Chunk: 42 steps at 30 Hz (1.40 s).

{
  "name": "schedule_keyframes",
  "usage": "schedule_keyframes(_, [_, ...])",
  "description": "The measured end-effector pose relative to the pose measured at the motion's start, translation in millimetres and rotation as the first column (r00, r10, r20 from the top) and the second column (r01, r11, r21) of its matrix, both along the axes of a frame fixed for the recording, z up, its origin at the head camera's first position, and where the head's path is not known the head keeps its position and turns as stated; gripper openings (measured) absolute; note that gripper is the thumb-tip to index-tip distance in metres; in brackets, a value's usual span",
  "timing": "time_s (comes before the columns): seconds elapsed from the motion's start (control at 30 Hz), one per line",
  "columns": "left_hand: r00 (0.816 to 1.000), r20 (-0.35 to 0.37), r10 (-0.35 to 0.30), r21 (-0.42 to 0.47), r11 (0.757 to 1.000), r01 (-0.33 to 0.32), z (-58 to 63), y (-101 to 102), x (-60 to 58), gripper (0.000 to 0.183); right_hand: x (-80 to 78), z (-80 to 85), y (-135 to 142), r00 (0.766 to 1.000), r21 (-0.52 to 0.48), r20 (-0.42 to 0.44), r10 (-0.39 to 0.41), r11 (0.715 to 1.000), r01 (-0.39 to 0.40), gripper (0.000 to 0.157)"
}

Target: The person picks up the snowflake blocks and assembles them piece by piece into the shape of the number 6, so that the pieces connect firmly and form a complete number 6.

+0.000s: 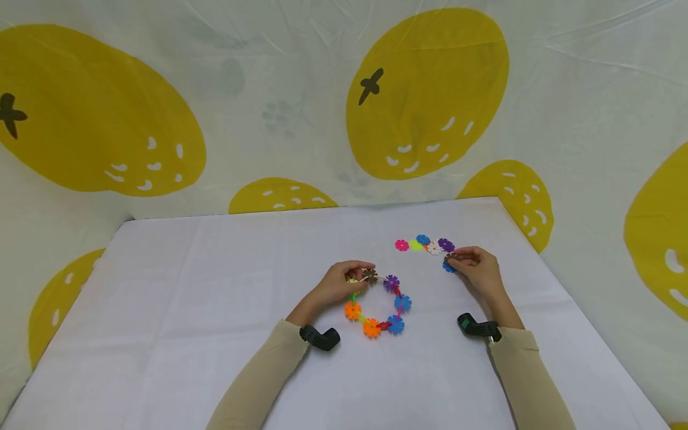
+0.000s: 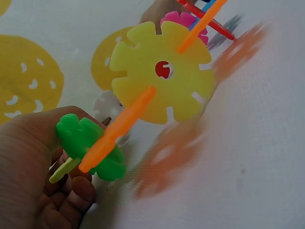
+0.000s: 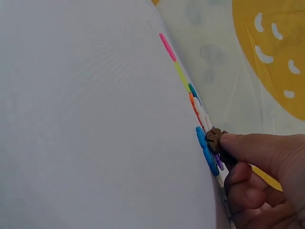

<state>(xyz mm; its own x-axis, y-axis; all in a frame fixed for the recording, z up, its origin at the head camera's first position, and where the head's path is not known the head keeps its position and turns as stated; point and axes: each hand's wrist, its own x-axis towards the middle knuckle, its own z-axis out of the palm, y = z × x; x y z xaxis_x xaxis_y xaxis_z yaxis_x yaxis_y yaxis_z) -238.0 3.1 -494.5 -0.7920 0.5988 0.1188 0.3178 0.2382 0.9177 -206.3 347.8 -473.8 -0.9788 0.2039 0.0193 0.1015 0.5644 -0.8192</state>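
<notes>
A ring of linked plastic snowflake discs [image 1: 371, 328] in several colours stands on the white table. At its far left side, my left hand [image 1: 340, 283] grips the ring close to a brown disc [image 1: 369, 275]. In the left wrist view a green disc [image 2: 112, 162] sits against the fingers; the fingertips are partly hidden. To the right, my right hand [image 1: 481, 272] pinches a loose brown snowflake disc [image 3: 214, 140] between thumb and fingers. Just beside that brown disc lies a blue disc [image 3: 206, 151] on the table.
Beyond the ring lies a row of loose discs, among them a pink disc [image 1: 401, 245], a white disc [image 1: 433, 248] and a purple disc [image 1: 446, 245]. The table [image 1: 188, 298] meets a patterned cloth backdrop [image 1: 301, 89] at its far edge. Black wrist devices [image 1: 321, 338] are on both arms.
</notes>
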Motion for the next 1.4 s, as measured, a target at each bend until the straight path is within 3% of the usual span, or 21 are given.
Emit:
schedule_keyframes(0.37, [1.000,-0.007,0.031,-0.033,0.999,-0.031,0.0,-0.7,0.5,0.038,-0.2,8.6,-5.0,0.997,-0.126,0.065,0.029,0.992,-0.021,0.045])
schedule_keyframes(0.73, [1.000,0.019,0.017,-0.058,0.998,-0.016,3.5,-0.4,1.0,0.037,-0.7,13.0,-28.5,0.988,-0.205,0.047,0.150,0.969,-0.137,0.041])
schedule_keyframes(1.1, [1.000,-0.010,-0.013,-0.068,0.998,0.013,4.3,-0.2,2.6,0.037,1.0,8.9,-61.0,0.950,-0.251,-0.021,0.312,0.918,-0.307,0.033])
schedule_keyframes(1.4, [1.000,0.000,-0.011,-0.019,1.000,0.011,3.3,-0.5,2.1,0.037,2.8,4.2,-78.8,0.931,-0.239,-0.013,0.366,0.903,-0.358,0.026])
